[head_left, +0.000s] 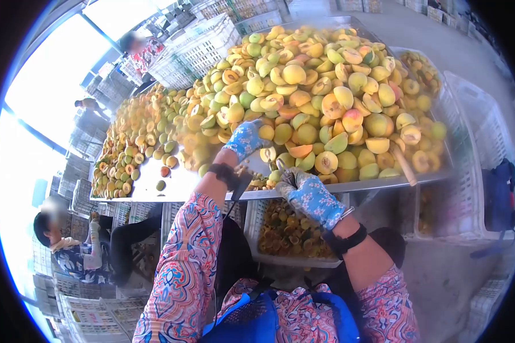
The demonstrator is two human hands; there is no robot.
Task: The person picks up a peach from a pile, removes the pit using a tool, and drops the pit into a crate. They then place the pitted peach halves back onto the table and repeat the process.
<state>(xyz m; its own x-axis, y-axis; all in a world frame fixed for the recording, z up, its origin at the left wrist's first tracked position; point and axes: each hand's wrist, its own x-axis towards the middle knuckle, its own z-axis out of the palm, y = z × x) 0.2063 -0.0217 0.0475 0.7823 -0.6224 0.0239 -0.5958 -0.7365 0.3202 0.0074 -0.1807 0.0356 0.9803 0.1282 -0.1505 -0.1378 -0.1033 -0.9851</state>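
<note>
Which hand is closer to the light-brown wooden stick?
Right. The blue-gloved right hand is left of the stick, by the metal tray's near rim; the left hand is farther left, at the yellow-green fruit pile.

Both arms reach forward, the gloved left hand farther out, the gloved right hand nearer with fingers curled.
</note>
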